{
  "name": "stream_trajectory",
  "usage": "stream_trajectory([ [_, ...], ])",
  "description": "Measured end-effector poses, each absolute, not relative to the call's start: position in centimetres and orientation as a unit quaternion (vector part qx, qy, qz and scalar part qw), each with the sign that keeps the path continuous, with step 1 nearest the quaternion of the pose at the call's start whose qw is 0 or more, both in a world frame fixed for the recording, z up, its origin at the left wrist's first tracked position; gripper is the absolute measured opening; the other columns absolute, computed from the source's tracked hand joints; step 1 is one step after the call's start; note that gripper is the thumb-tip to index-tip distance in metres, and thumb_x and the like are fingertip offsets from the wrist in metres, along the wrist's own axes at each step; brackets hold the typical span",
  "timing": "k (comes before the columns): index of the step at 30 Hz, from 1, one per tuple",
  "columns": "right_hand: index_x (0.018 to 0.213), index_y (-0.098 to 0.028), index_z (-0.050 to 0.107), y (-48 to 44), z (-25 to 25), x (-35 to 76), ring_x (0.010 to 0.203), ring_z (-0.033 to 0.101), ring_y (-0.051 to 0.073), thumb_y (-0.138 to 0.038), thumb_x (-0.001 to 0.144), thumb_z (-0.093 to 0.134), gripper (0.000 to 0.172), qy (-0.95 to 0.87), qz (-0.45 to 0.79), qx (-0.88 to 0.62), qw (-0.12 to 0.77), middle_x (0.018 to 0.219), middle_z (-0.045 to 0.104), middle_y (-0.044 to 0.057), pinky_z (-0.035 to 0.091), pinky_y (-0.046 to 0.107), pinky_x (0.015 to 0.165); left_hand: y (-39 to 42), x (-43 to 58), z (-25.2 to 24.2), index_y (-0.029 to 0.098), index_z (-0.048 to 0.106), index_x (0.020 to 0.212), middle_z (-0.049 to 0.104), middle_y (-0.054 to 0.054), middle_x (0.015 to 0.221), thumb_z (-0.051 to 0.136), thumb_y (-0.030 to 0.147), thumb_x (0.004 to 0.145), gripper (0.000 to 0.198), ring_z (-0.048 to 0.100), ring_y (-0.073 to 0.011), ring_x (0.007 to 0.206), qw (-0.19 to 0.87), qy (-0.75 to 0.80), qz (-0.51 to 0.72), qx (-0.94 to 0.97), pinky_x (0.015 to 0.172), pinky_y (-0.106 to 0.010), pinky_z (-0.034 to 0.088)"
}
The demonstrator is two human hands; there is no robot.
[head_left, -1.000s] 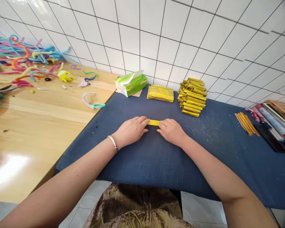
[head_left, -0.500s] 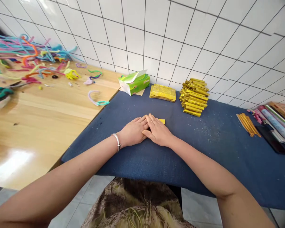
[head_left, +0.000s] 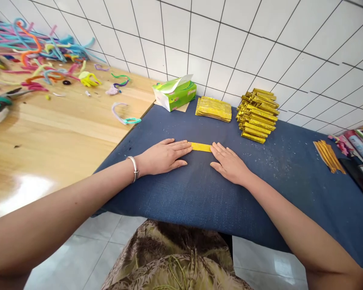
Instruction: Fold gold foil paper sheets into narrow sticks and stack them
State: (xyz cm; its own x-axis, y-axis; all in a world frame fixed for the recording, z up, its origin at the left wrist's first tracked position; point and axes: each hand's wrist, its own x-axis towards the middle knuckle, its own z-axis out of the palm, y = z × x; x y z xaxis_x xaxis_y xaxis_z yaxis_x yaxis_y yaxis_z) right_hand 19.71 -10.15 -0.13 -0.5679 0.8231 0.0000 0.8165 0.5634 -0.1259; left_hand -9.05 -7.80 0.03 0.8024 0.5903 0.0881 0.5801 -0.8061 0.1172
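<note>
A narrow yellow strip of folded paper [head_left: 201,147] lies flat on the blue cloth [head_left: 169,193] in front of me. My left hand [head_left: 166,157], with a silver bangle at the wrist, rests palm down with its fingertips on the strip's left end. On the right end lie the fingertips of my right hand [head_left: 229,162], also flat with the thumb apart. The strip's middle shows between the hands; its ends are hidden under the fingers. Behind it are a flat stack of gold paper sheets [head_left: 213,108] and a pile of folded gold paper strips [head_left: 257,116].
A green tissue box [head_left: 176,93] stands against the white tiled wall [head_left: 205,44]. Colourful pipe cleaners [head_left: 45,52] and green-handled pliers [head_left: 0,102] lie on the wooden table [head_left: 63,137]. At right are brown-gold strips [head_left: 329,156] and a black flat object [head_left: 357,175].
My hands were together over the strip and have slid apart, left hand to the left and right hand to the right. More of the strip shows now. The view has shifted slightly.
</note>
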Motion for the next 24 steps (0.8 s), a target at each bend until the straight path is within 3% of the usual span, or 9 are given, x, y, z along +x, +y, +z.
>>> stream_trajectory([
  [6,0.143,-0.024,0.024,-10.2,-0.2,19.8,0.138,0.021,0.023,-0.048,0.093,0.028,0.056,-0.882,0.039,-0.469,0.036,0.149,0.027,0.006,0.026,0.048,0.108,-6.2,-9.1,0.4,0.024,0.046,0.131,0.048,-0.007,0.134,0.034,0.038,0.094,0.041,0.044,-0.0186,0.123,0.039,0.273,0.083,0.958,0.103,-0.034,0.029],
  [10,0.141,-0.022,0.030,-10.3,0.0,19.4,0.137,0.024,0.024,-0.046,0.094,0.029,0.053,-0.879,0.023,-0.475,0.035,0.147,0.031,0.006,0.028,0.048,0.107,-5.9,-8.4,0.4,0.021,0.057,0.118,0.056,-0.007,0.123,0.036,0.035,0.094,0.035,0.044,-0.0204,0.122,0.031,0.281,0.109,0.953,0.103,-0.036,0.031],
  [16,0.138,-0.022,0.037,-10.5,0.3,19.2,0.133,0.031,0.026,-0.042,0.093,0.033,0.049,-0.883,-0.004,-0.467,0.041,0.143,0.039,0.006,0.030,0.049,0.105,-6.2,-8.0,0.4,0.020,0.057,0.117,0.055,-0.008,0.124,0.036,0.032,0.094,0.033,0.051,-0.0202,0.115,0.034,0.291,0.113,0.950,0.098,-0.036,0.039],
  [24,0.133,-0.023,0.044,-11.6,0.9,19.3,0.131,0.035,0.026,-0.041,0.093,0.037,0.045,-0.899,-0.014,-0.437,0.038,0.138,0.045,0.006,0.036,0.046,0.101,-6.1,-8.9,1.4,0.023,0.059,0.111,0.059,-0.004,0.119,0.036,0.027,0.094,0.029,0.054,-0.0167,0.109,0.049,0.258,0.094,0.960,0.094,-0.031,0.038],
])
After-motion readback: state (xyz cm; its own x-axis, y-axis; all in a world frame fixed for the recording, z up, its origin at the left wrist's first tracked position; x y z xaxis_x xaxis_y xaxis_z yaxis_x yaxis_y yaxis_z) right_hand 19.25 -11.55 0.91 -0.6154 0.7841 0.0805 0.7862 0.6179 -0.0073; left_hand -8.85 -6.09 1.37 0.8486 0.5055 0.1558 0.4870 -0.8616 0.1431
